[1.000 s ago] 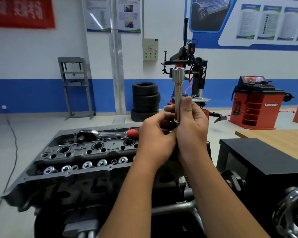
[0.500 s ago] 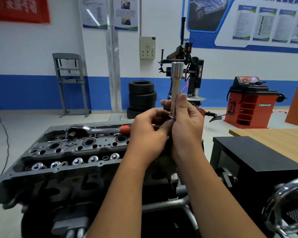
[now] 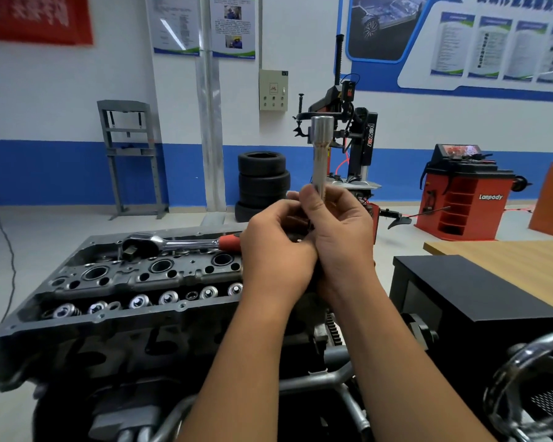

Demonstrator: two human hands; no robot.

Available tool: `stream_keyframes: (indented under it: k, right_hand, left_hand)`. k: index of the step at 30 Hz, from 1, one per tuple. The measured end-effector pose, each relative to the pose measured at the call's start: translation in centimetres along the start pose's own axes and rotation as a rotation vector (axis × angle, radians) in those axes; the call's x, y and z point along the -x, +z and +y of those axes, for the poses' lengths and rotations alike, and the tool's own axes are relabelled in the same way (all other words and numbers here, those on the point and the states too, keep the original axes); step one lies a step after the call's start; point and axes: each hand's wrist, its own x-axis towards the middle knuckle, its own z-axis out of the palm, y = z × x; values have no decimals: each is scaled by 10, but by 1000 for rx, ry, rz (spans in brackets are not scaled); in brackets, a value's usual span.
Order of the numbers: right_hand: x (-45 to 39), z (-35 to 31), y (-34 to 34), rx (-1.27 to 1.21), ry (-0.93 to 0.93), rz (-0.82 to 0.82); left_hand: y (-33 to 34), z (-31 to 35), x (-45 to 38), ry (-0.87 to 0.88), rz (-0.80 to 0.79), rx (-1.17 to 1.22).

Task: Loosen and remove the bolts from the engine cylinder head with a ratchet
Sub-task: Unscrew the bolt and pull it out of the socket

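Note:
My right hand [image 3: 344, 237] grips a long chrome socket extension [image 3: 319, 154] and holds it upright above the engine. My left hand [image 3: 276, 250] is curled against its lower end, which sits hidden between both hands. The grey cylinder head [image 3: 134, 279] lies below and to the left, with a row of shiny valve springs along its near side. A ratchet [image 3: 173, 244] with a red grip lies flat on the head's far edge, and its handle end disappears behind my left hand.
A black box [image 3: 466, 295] and a wooden tabletop [image 3: 508, 263] stand to the right. A chrome wheel [image 3: 524, 387] sits at the lower right. Stacked tyres [image 3: 262, 180], a tyre changer [image 3: 351, 129] and a red balancer [image 3: 460, 193] stand on the floor behind.
The view has shifted slightly, so the engine and background sit differently in frame. Both hands stay together on the upright socket extension, with fingers shifting a little around its lower end.

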Motion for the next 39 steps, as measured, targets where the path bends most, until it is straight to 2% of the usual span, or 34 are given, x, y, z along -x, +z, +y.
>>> stream_keyframes:
  k: [2, 4, 6, 9, 12, 14, 18, 24, 26, 29, 35, 37, 39]
  right_hand:
    - [-1, 1, -3, 17, -32, 24]
    - [-3, 1, -6, 13, -12, 34]
    - [-3, 0, -6, 12, 26, 22]
    - [-2, 0, -3, 14, 65, 4]
    - [-4, 1, -4, 17, 13, 26]
    - [-3, 1, -4, 0, 12, 37]
    - [-4, -1, -6, -8, 51, 33]
    - [-3, 3, -5, -23, -12, -9]
    - [-3, 4, -4, 0, -40, 19]
    - [-3, 3, -2, 86, -29, 57]
    - [-2, 3, -4, -30, 6, 8]
    - [-2, 4, -4, -12, -26, 33]
    - [-3, 2, -5, 21, -52, 68]
  left_hand:
    - [2, 1, 2, 16, -35, -32]
    - [2, 4, 3, 5, -158, -17]
    - [2, 6, 1, 2, -210, -7]
    - [2, 5, -1, -5, -89, -3]
    - [4, 4, -1, 13, 25, -5]
    - [4, 4, -1, 16, -12, 18]
    - [2, 9, 1, -25, -228, 154]
    - [0, 0, -1, -56, -67, 151]
    - [-1, -1, -2, -45, -101, 176]
    - [-3, 2, -1, -67, -238, 273]
    - [0, -3, -2, -72, -81, 210]
    - [0, -2, -1, -40, -108, 216]
    - [-1, 3, 0, -5, -226, 220]
